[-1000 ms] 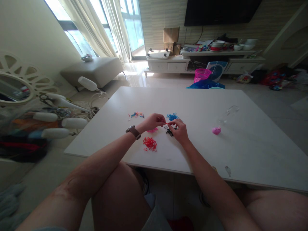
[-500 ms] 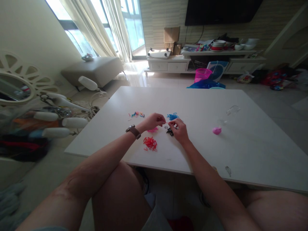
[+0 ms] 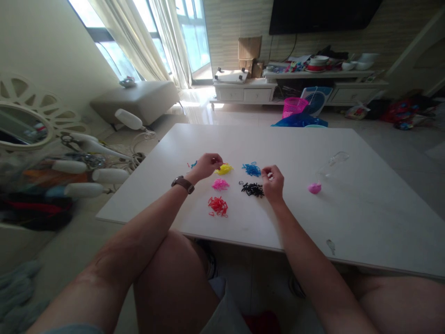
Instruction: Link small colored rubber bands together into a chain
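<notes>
My left hand (image 3: 207, 166) is pinched on a small red rubber band, whose end shows past the fingertips over a pile of yellow rubber bands (image 3: 224, 170). To the right, my right hand (image 3: 274, 182) has its fingers curled together beside the black rubber bands (image 3: 253, 189) and the blue rubber bands (image 3: 251, 169). What it holds, if anything, is too small to see. Pink rubber bands (image 3: 220, 184) lie below the yellow ones, with red rubber bands (image 3: 218, 207) nearer me. A few mixed-colour bands (image 3: 193, 164) are partly hidden behind my left hand.
Right of my hands on the white table (image 3: 299, 222) are a pink object (image 3: 314, 188), a clear plastic container (image 3: 333, 164) and a small clear piece (image 3: 330, 246) near the front edge. A pink basket (image 3: 294, 107) stands beyond the far edge.
My hands were together over the black pile with a small red band between them. They have since parted, the left going left with a band, the right moving right.
</notes>
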Demonstrator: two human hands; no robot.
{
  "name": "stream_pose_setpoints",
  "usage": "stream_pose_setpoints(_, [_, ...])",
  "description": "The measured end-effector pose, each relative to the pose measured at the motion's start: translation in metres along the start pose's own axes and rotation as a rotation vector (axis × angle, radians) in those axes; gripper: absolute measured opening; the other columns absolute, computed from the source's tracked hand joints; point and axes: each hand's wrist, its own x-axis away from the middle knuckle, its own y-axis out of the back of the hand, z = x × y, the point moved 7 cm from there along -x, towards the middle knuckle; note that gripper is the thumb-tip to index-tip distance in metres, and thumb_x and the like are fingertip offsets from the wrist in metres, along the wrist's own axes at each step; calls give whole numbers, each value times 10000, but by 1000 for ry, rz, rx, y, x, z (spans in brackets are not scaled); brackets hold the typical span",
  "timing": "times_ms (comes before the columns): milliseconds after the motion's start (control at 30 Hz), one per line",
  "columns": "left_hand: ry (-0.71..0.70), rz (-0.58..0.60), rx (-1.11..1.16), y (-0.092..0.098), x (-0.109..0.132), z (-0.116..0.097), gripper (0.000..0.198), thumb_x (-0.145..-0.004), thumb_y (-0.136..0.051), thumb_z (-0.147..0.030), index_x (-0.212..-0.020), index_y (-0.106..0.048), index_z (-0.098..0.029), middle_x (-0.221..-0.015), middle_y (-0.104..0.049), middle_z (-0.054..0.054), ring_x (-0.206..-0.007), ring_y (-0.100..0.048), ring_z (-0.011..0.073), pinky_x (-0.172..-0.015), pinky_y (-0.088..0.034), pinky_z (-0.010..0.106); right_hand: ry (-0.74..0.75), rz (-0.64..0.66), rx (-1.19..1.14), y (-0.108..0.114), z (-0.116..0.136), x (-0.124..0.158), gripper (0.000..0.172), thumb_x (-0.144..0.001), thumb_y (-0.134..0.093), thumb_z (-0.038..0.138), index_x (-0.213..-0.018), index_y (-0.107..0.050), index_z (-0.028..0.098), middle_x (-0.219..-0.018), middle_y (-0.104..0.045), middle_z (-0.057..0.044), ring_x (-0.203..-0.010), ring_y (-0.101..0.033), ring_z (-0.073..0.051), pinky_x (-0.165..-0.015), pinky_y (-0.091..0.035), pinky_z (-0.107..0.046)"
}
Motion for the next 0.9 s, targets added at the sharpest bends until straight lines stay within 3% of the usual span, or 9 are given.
stream_pose_setpoints(67, [51, -16, 25, 15, 4, 14, 106, -807, -662, -231, -788, -683, -129, -636, -675, 36, -639, -655, 143, -633, -501, 239, -1, 3, -3, 1, -2, -1, 114, -906, -586, 274, -817, -621, 211, -796, -619, -2, -748, -573, -166, -649, -412, -293])
stream_pose_setpoints(133, [60, 71, 2, 16, 11, 22, 162, -808, -685, -288, -812, -711, -129, -670, -702, 51, -657, -666, 152, -639, -506, 246, 2, 25, -9, -3, -1, 0, 131, -912, -587, 297, -823, -631, 213, -807, -629, -5, -744, -576, -164, -652, -420, -294])
stream_pose_setpoints(233, [31, 219, -89, 8, 21, 25, 189, -801, -691, -309, -827, -750, -131, -726, -732, 68, -674, -675, 160, -639, -509, 251, 8, 60, -9, -10, 3, 3, 144, -916, -582, 310, -821, -632, 215, -816, -634, -9, -749, -579, -168, -661, -429, -300])
stream_pose_setpoints(433, [3, 305, -234, -6, 23, 29, 177, -792, -677, -265, -848, -793, -144, -790, -757, 63, -705, -680, 154, -651, -503, 234, -3, 84, 0, -14, 0, 6, 123, -901, -587, 290, -822, -640, 212, -810, -641, -8, -741, -583, -168, -655, -429, -303])
stream_pose_setpoints(700, [48, 296, -273, -7, 19, 22, 220, -795, -690, -226, -962, -806, -142, -769, -754, 50, -665, -654, 136, -609, -466, 218, 0, 107, 3, -17, -1, 7, 101, -877, -588, 265, -815, -649, 212, -806, -655, -9, -729, -588, -168, -645, -431, -302])
stream_pose_setpoints(900, [65, 285, -286, -8, 19, 14, 166, -795, -714, -210, -908, -807, -130, -746, -747, 51, -654, -645, 136, -586, -443, 219, -13, 142, 12, -20, -2, 9, 86, -860, -595, 252, -801, -644, 213, -787, -649, -8, -732, -590, -174, -648, -433, -310])
